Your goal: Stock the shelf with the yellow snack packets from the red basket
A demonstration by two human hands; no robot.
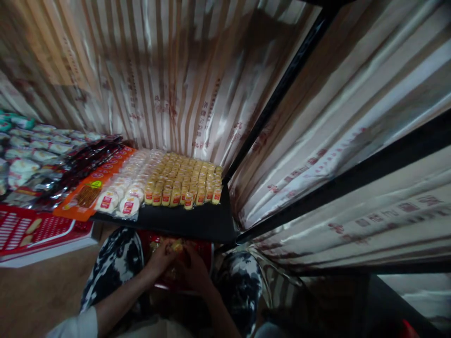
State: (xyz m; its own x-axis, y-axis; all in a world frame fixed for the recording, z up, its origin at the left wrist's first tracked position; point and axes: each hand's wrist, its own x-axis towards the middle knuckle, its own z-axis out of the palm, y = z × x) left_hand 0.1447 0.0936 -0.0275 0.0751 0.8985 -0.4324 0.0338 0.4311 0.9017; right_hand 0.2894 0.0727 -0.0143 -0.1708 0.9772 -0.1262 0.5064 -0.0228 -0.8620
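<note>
Low between my knees, my left hand (163, 257) and my right hand (194, 268) come together over a red container (205, 249). A small yellow wrapped snack (177, 246) shows at their fingertips, with the fingers of both hands closed about it. Dim light and blur hide the exact grip. On the black table (183, 221) just beyond stand rows of small yellow wrapped snacks (186, 180) with red labels. One of these sits slightly forward of the front row. To their left lie round white wrapped crackers (130, 205), also with red labels.
Further left are an orange snack packet (84, 196), dark shiny packets (75, 164) and white wrapped packs (42, 145). A red and white box (45, 234) stands on the floor at left. Striped curtains (169, 70) and black frame bars (282, 80) enclose the table.
</note>
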